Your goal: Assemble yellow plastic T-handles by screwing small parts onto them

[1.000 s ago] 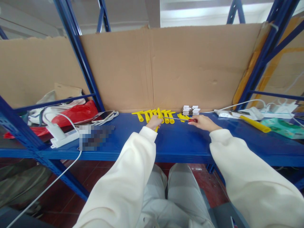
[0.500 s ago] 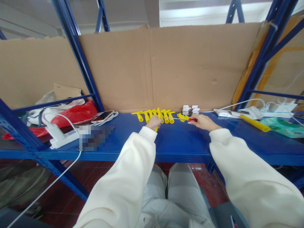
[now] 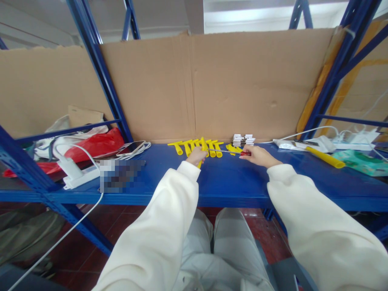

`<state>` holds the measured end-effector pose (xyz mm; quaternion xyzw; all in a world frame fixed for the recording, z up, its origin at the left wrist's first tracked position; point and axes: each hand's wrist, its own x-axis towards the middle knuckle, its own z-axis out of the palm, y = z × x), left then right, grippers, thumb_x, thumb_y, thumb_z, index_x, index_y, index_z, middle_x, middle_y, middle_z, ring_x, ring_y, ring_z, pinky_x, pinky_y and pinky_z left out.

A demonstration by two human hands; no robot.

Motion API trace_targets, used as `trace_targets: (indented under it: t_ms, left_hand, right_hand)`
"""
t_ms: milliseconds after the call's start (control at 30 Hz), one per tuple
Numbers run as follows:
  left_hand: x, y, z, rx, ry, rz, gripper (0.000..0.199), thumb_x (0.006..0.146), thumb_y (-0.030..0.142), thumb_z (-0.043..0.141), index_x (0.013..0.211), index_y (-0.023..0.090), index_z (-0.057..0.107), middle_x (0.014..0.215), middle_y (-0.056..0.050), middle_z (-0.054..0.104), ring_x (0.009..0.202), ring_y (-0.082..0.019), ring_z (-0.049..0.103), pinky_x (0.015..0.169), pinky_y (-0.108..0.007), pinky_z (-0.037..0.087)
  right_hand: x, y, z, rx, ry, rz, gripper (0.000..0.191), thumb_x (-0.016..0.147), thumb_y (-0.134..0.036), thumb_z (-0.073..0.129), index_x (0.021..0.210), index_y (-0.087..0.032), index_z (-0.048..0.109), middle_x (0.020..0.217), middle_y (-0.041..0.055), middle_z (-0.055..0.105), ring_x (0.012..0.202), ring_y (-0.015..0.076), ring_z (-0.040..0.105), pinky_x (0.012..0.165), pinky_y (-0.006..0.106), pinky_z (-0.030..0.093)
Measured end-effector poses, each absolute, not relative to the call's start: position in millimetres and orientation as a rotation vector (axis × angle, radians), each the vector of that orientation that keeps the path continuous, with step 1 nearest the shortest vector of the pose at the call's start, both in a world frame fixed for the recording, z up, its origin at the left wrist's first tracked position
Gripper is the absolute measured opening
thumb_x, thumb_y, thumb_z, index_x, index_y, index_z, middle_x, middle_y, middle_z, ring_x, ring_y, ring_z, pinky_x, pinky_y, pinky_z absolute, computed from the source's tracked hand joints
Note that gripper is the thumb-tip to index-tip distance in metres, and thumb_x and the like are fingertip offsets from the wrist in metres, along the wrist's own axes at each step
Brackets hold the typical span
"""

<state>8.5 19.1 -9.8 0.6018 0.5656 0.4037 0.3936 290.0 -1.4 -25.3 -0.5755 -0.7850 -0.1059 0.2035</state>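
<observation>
My left hand (image 3: 197,155) is closed around a yellow plastic tube-like handle (image 3: 204,144), held upright above the blue shelf. In my right hand (image 3: 257,155) is a screwdriver (image 3: 246,153) with a red handle, its long shaft level and pointing left. The shaft's tip meets the side of the yellow handle. Several yellow T-shaped pieces (image 3: 179,149) lie in a row just behind my left hand. Between the hands, farther back, are small flat yellow parts (image 3: 233,149) and stacked white-and-dark small pieces (image 3: 243,140).
The blue shelf (image 3: 230,182) has a cardboard wall (image 3: 242,89) behind it. At the left are a white power strip (image 3: 81,178), a phone (image 3: 131,148) with cables and a red bag (image 3: 93,145). At the right lie a yellow tube (image 3: 325,157) and a green packet (image 3: 360,161).
Both hands stay almost in place, with the screwdriver tip still against the yellow handle. My right hand has shifted very slightly to the left.
</observation>
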Motion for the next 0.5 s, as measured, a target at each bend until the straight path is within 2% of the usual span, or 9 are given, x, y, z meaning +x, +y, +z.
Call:
trace_targets:
  t_ms: [133, 333, 500]
  left_hand:
    - [8.4, 20.6, -10.8, 1.523, 1.429, 1.025, 0.012, 0.084, 0.008, 0.069, 0.082, 0.016, 0.061, 0.053, 0.006, 0.047, 0.048, -0.009, 0.049, 0.050, -0.018, 0.041]
    - [12.3, 13.6, -7.0, 1.527, 1.428, 1.016, 0.012, 0.089, 0.003, 0.059, 0.086, 0.014, 0.062, 0.050, 0.008, 0.043, 0.044, -0.006, 0.043, 0.049, -0.016, 0.038]
    - [9.6, 14.3, -3.3, 1.487, 1.463, 1.175, 0.014, 0.092, 0.003, 0.054, 0.095, 0.012, 0.065, 0.053, 0.008, 0.043, 0.045, -0.006, 0.042, 0.050, -0.017, 0.040]
  right_hand:
    - [290.9, 0.8, -27.2, -1.615, -2.201, -0.273, 0.020, 0.090, -0.045, 0.063, 0.088, -0.025, 0.063, 0.079, 0.0046, 0.073, 0.071, 0.0216, 0.066, 0.064, 0.029, 0.043]
    - [294.9, 7.3, -30.2, -1.603, -2.182, -0.180, 0.019, 0.089, -0.042, 0.063, 0.085, -0.024, 0.061, 0.081, 0.0063, 0.073, 0.072, 0.0214, 0.065, 0.067, 0.030, 0.046]
    - [306.0, 13.3, -31.8, -1.582, -2.131, -0.170, 0.020, 0.090, -0.043, 0.061, 0.086, -0.023, 0.062, 0.084, 0.0068, 0.075, 0.075, 0.0216, 0.066, 0.071, 0.031, 0.049]
